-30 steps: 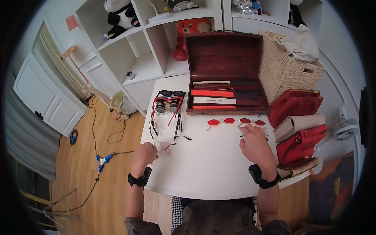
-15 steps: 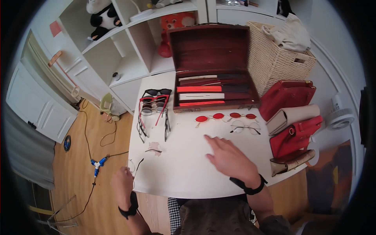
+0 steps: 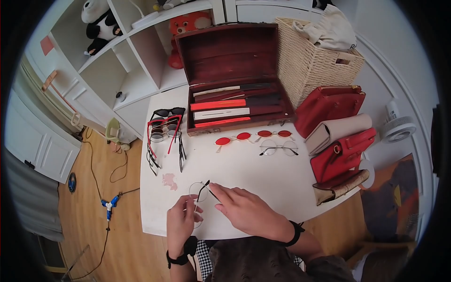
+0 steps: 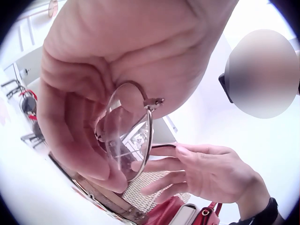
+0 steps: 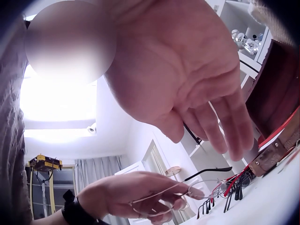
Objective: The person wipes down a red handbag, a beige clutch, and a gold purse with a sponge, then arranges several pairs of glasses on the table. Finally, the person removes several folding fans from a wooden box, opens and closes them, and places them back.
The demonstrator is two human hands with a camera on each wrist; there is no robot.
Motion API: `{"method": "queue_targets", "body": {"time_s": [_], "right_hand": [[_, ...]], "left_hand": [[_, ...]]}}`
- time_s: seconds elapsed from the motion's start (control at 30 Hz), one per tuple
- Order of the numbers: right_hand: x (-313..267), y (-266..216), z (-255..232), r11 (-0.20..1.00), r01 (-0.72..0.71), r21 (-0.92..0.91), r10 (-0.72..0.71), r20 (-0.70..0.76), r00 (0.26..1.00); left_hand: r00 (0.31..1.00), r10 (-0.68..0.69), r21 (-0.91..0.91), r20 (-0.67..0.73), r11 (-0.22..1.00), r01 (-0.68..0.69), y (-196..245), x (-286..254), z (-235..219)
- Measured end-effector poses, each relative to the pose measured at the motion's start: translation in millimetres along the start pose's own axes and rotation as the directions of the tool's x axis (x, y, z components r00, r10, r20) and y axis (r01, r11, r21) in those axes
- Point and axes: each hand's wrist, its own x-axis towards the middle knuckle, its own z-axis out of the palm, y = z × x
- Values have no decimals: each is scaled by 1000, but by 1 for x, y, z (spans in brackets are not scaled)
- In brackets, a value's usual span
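My left hand (image 3: 181, 218) grips a pair of thin metal-framed round eyeglasses (image 3: 198, 191) over the front of the white table (image 3: 225, 171). In the left wrist view, the fingers curl round the near clear lens (image 4: 131, 136). My right hand (image 3: 253, 214) meets it from the right, pinching the dark tip of one temple (image 4: 164, 146) between thumb and fingers. Farther back on the table lie round clear eyeglasses (image 3: 279, 148), with two pairs of red-lens sunglasses (image 3: 233, 138) just behind them. Dark and red-framed glasses (image 3: 164, 126) are lined up at the left.
An open dark red suitcase (image 3: 230, 58) with several flat red, white and dark pieces inside stands at the back. Handbags (image 3: 340, 155) line the right edge beside a wicker basket (image 3: 310, 66). A pink patch (image 3: 170, 181) marks the tabletop at left.
My left hand carried the eyeglasses from the table's left side to its front middle. My right hand left the round clear eyeglasses at the right, came across and took hold of a temple.
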Motion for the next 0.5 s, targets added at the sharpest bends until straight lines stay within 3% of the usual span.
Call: {"method": "queue_targets", "body": {"time_s": [0.07,0.1,0.17,0.27,0.33,0.4,0.47,0.5], "right_hand": [[-4,-3,8,991,28,-134,-41,-90,995],[-5,-5,11,991,27,-134,-39,-90,995],[-8,-8,16,952,61,-301,-84,-65,994],[-9,0,27,929,90,-359,-97,-1,995],[-10,5,23,946,89,-310,-80,43,996],[-12,13,13,962,86,-260,-64,91,994],[-9,22,1,989,32,-147,-32,3,999],[-5,17,-5,994,-85,-73,72,-160,984]], "left_hand": [[999,-2,-18,34,1000,2,5,4,13],[998,-27,-136,56,990,35,9,6,17],[990,-55,-338,131,936,97,8,10,22],[989,-23,-314,143,947,67,5,12,32],[978,-7,-274,207,959,65,1,14,31],[963,28,-361,269,930,74,5,12,31],[960,-6,-390,279,913,119,2,11,28],[959,15,-393,282,914,101,0,12,27]]}}
